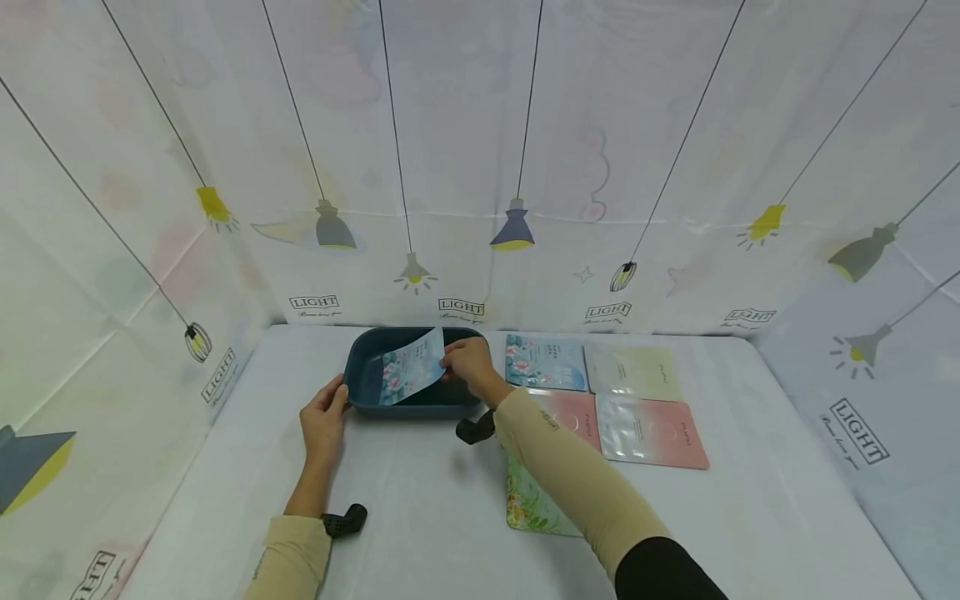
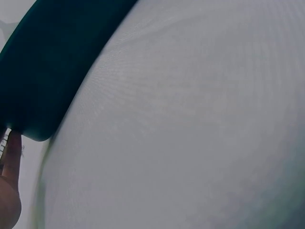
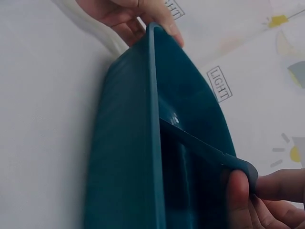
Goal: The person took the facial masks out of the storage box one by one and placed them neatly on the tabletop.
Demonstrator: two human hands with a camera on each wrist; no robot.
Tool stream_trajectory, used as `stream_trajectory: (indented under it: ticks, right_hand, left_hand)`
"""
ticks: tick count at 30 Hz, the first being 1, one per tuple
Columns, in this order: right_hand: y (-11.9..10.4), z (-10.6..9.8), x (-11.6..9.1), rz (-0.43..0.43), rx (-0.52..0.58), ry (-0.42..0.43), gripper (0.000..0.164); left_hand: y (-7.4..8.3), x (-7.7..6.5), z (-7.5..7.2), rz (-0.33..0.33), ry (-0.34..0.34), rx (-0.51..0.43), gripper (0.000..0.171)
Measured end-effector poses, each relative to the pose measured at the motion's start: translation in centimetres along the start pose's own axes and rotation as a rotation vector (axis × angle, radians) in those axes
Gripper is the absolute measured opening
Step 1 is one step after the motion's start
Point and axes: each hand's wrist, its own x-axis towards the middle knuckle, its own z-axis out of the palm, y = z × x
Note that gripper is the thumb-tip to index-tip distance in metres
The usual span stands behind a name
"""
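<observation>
A dark teal rectangular bin [image 1: 420,411] stands at the back of the white table. My left hand [image 1: 324,425] grips its left end; in the right wrist view that hand [image 3: 136,12] has its thumb over the rim and its fingers outside. A light-blue floral sachet [image 1: 408,367] slants down into the bin, its lower part inside. My right hand [image 1: 472,367] pinches the sachet's right edge above the bin. Seen from the right wrist, the sachet [image 3: 202,147] looks dark and nearly edge-on, between the thumb and fingers of the right hand [image 3: 267,202].
Right of the bin lie another blue floral sachet [image 1: 546,363], a pale green sachet [image 1: 633,371] and two pink sachets, one [image 1: 652,432] in full sight, the other [image 1: 577,412] partly under my right sleeve. A green floral sachet [image 1: 532,500] lies nearer, partly hidden. A patterned curtain [image 1: 465,167] hangs behind.
</observation>
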Motion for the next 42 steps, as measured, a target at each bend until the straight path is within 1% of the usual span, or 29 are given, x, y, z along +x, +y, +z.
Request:
stream_trajectory:
  ticks: [5, 10, 13, 17, 20, 25, 27, 34, 42]
  right_hand:
    - [-0.3, -0.4, -0.5, -0.023, 0.001, 0.003, 0.021]
    - [-0.7, -0.8, -1.0, -0.031, 0.020, -0.006, 0.022]
    - [-0.8, -1.1, -1.3, -0.030, 0.027, -0.012, 0.023]
    - [-1.0, -1.3, -1.7, -0.044, 0.034, -0.019, 0.022]
    - [-1.4, -1.5, -2.0, -0.066, 0.037, -0.018, 0.021]
    - [-2.1, -2.1, -2.6, -0.086, 0.045, -0.004, 0.021]
    - [-2.3, -2.4, -2.7, -0.090, 0.054, 0.001, 0.021]
    - [-2.4, -3.9, -2.8, -0.100, 0.092, 0.002, 0.025]
    - [-2.5, -5.9, -3.5, -0.075, 0.109, -0.004, 0.029]
  left_hand:
    - [-0.2, 0.1, 0.1, -0.013, 0.003, 0.019, 0.041]
    - [-0.4, 0.0, 0.1, -0.003, 0.003, 0.045, 0.042]
    - [-0.5, -0.1, 0.1, 0.006, 0.003, 0.045, 0.042]
    - [-0.2, -0.2, -0.1, -0.006, -0.008, 0.025, 0.041]
    - [-0.1, 0.0, -0.1, -0.011, -0.012, 0.027, 0.041]
    - [-0.4, 0.1, 0.1, 0.002, -0.007, 0.056, 0.042]
    - [-0.3, 0.1, 0.1, 0.004, -0.007, 0.056, 0.042]
    - [-0.1, 0.0, 0.1, 0.036, -0.014, 0.004, 0.041]
    - [-0.3, 0.1, 0.1, 0.027, 0.008, 0.036, 0.038]
